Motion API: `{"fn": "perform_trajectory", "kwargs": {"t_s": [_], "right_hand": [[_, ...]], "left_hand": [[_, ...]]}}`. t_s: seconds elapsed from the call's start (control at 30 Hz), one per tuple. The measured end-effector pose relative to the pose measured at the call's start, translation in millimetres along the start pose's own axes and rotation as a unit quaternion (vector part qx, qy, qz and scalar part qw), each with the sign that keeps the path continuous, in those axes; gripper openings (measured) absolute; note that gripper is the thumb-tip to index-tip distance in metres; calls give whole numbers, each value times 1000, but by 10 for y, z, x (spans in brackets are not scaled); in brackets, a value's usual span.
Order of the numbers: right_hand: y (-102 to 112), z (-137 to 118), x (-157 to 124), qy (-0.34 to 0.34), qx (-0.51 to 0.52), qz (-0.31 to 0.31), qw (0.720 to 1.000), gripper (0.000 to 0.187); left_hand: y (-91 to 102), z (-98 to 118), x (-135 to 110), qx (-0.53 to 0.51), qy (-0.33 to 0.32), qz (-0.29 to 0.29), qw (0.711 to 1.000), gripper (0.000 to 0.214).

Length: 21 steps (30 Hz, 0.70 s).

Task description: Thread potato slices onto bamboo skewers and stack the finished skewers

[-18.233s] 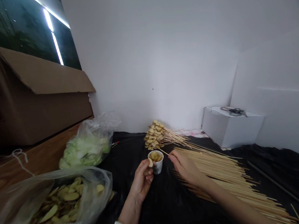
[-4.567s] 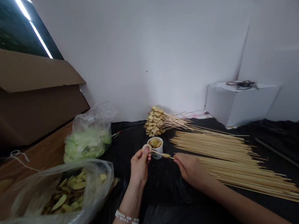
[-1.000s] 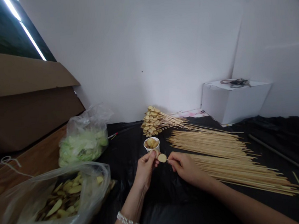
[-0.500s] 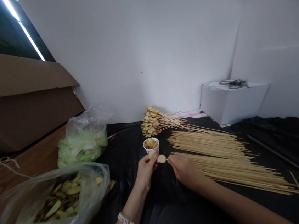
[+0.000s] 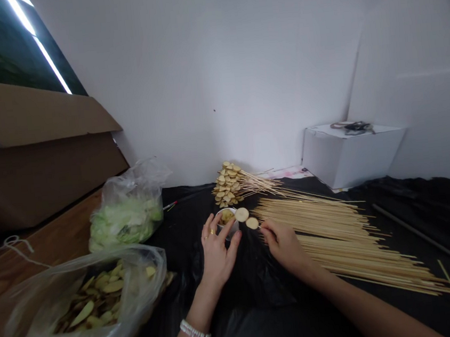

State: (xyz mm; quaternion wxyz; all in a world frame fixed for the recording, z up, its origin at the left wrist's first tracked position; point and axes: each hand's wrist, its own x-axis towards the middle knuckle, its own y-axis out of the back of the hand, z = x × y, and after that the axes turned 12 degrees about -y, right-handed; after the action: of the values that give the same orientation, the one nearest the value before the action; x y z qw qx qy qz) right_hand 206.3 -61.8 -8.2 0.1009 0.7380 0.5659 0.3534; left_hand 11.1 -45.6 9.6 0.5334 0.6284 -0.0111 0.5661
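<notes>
Skewer (image 5: 257,226) pinched in the right hand (image 5: 283,246), two potato slices (image 5: 241,215) on its tip!
Left hand (image 5: 218,256) was spread open beside the paper cup (image 5: 224,218); a slack pinch risked dropping the slices.

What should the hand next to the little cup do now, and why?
I think the left hand should pinch a potato slice from the paper cup and thread it onto the skewer. That hand is open and empty beside the cup, slices lie inside, and the skewer in the right hand carries only two slices.
</notes>
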Motion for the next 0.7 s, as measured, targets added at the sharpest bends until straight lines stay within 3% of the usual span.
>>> {"fn": "perform_trajectory", "kwargs": {"t_s": [0.13, 0.37, 0.47, 0.57, 0.63, 0.7], "right_hand": [[-5, -5, 4, -13, 15, -4, 1000, 18], [8, -35, -3, -9, 28, -5, 1000, 19], [12, -30, -1, -14, 29, 0, 999, 18], [14, -17, 6, -20, 30, 3, 999, 18], [17, -19, 7, -19, 31, 3, 999, 18], [22, -34, 0, -11, 33, 3, 999, 18]], "left_hand": [[-33, -30, 15, 17, -5, -49, 999, 38], [-38, -16, 58, 4, -1, -29, 1000, 32], [-19, -36, 63, -28, 8, 30, 999, 30], [9, -73, 71, -82, 40, 126, 988, 27], [23, -99, 79, -152, 92, 194, 965, 22], [33, -122, 89, -244, 164, 245, 924, 17]]}}
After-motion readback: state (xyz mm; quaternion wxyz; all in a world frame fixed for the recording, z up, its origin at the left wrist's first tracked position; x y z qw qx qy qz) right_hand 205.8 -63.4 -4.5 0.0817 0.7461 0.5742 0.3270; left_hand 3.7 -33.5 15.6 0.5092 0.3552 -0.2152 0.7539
